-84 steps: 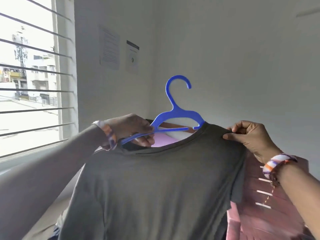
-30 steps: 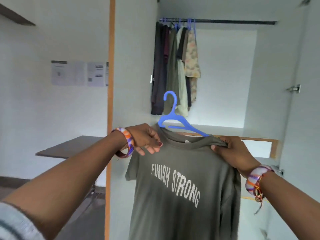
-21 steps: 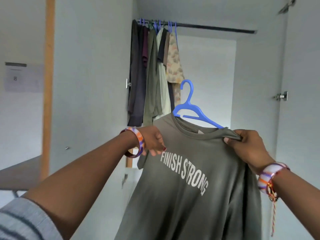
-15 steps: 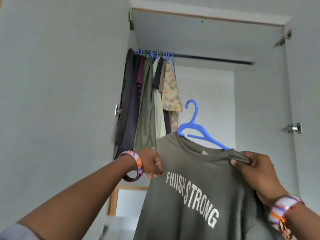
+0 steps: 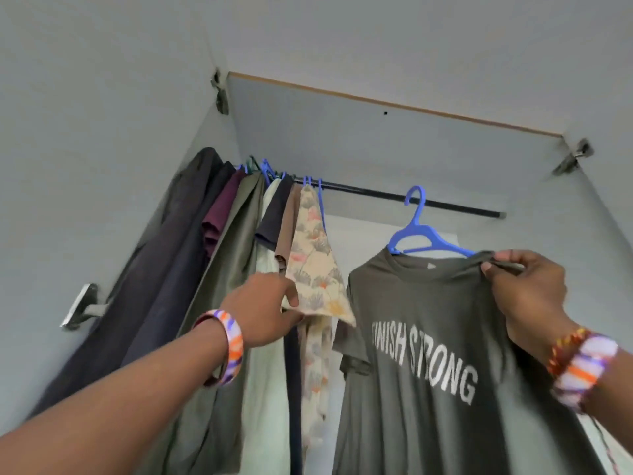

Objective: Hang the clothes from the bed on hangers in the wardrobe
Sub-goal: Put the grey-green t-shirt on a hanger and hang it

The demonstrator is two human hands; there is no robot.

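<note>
An olive T-shirt (image 5: 428, 389) printed "FINISH STRONG" hangs on a blue hanger (image 5: 416, 234). The hanger's hook overlaps the dark wardrobe rail (image 5: 462, 207); whether it rests on the rail I cannot tell. My right hand (image 5: 527, 293) pinches the shirt's shoulder over the hanger's right arm. My left hand (image 5: 263, 306) is off the T-shirt and reaches to the cream floral shirt (image 5: 315, 262) hung to its left, with that shirt's sleeve hem between thumb and fingers.
Several dark, maroon, olive and pale garments (image 5: 191, 269) hang bunched at the rail's left end. The open left wardrobe door (image 5: 85, 166) carries a hinge (image 5: 82, 306). Another hinge (image 5: 572, 159) sits at the upper right. The wardrobe's top panel (image 5: 376, 138) is overhead.
I turned from the window to the wardrobe and raised the T-shirt up to the rail. My left hand let go of the T-shirt and moved left to the floral shirt.
</note>
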